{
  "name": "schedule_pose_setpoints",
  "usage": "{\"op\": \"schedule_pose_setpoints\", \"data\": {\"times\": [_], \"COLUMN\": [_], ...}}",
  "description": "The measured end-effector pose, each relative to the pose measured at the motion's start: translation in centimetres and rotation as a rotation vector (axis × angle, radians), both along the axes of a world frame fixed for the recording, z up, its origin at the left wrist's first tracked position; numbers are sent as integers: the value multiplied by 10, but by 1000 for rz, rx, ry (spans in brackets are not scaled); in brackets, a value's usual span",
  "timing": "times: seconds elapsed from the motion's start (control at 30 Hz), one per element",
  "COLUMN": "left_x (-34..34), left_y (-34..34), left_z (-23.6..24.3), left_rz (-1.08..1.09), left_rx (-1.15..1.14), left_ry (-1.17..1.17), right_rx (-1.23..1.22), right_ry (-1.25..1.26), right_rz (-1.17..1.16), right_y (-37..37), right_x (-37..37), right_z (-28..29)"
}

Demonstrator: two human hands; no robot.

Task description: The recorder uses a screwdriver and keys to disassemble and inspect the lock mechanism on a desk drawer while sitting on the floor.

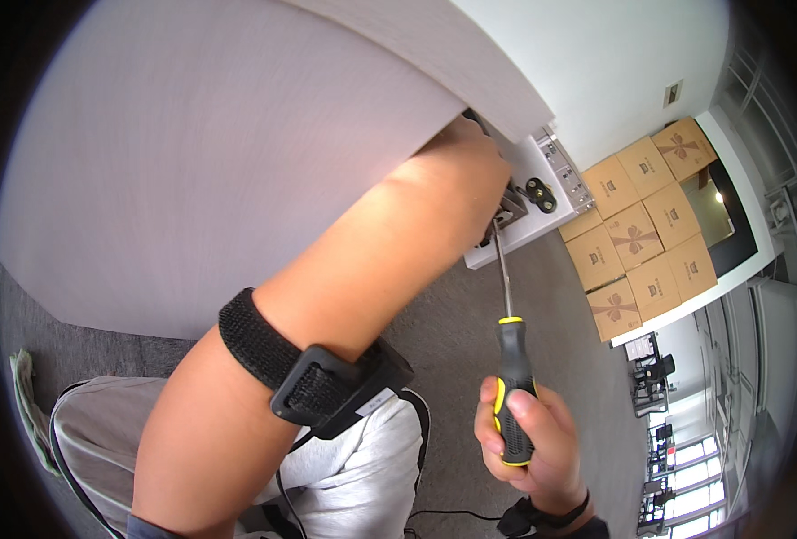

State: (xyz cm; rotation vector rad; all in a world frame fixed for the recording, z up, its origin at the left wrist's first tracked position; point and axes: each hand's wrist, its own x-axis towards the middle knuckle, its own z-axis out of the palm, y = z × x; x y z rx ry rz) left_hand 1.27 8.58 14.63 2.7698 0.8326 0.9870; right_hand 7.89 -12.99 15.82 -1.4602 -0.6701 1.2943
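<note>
My right hand (542, 433) is closed around the black and yellow handle of a screwdriver (513, 359). Its thin metal shaft points up and away from me, and the tip reaches a small metal bracket (509, 214) beside my left hand. From the lower left, my left forearm stretches across to the edge of a large pale grey panel (210, 162). My left hand (470, 162) is bent at the bracket, its fingers hidden behind the hand and the panel's edge. What it holds, if anything, does not show.
Beyond the bracket, a light-coloured ledge (524, 235) carries a black knob-like part (540, 195) and a metal strip with holes (567, 171). Brown cardboard boxes (634, 235) are stacked by the white wall at right. A cable (452, 514) runs over the dark grey floor.
</note>
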Motion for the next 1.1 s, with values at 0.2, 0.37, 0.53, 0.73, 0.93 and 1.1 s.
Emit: {"op": "schedule_pose_setpoints", "data": {"times": [0.2, 0.37, 0.53, 0.73, 0.93, 1.1], "left_x": [-1, 4, 8, 4, 11, 9], "left_y": [-1, 7, 7, 10, 18, 16], "left_z": [2, 5, 3, 13, -14, -10], "left_rz": [63, -11, -6, -110, -313, -370], "left_rx": [59, -75, 59, -49, 29, 196], "left_ry": [50, 111, 188, 231, -55, -21], "right_rx": [-214, -297, -218, -3, 156, 154], "right_ry": [-471, -818, -1656, -2246, -2286, -1137], "right_rz": [72, 73, 112, 5, 25, -239], "right_y": [4, 5, 3, 1, 8, 4], "right_x": [-2, 6, 0, 1, -1, 8], "right_z": [23, 23, 18, 3, 1, -9]}}
